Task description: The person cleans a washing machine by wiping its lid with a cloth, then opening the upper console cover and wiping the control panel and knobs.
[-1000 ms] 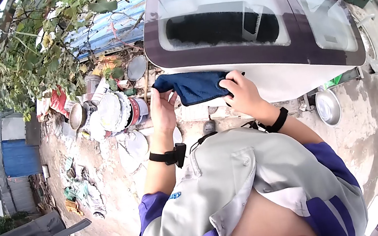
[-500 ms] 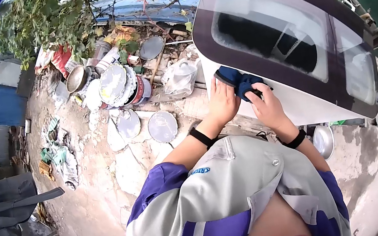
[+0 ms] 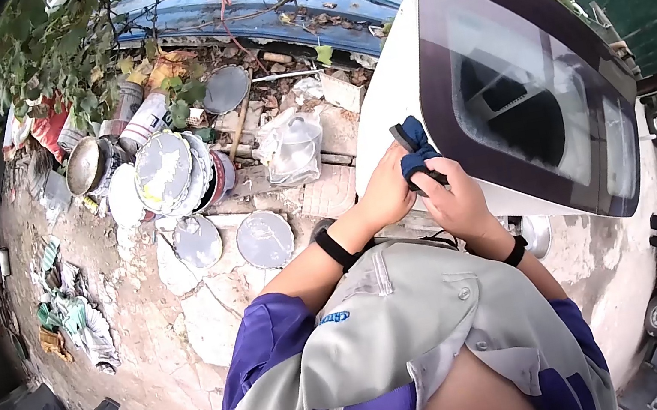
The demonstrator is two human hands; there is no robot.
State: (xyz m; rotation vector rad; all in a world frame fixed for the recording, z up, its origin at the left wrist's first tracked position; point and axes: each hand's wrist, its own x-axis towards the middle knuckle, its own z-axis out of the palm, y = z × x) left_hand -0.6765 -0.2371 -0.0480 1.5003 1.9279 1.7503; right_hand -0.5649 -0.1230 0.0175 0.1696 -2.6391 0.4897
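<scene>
Possibly the blue cloth (image 3: 417, 160), bunched right of centre beside the white appliance (image 3: 390, 82), could slip, the right hand (image 3: 460, 202) merely pinching its folds; whether the left hand (image 3: 387, 192) grips, I cannot tell.

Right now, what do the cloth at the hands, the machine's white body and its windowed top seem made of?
Cloth: soft, matt blue fabric, perhaps microfibre; it bunches into folds and has a dark edging.
White body: smooth and faintly glossy, painted metal or plastic; the look leaves it open.
Windowed top: probably glossy plastic, dark purple around see-through panels that reveal the interior.
</scene>
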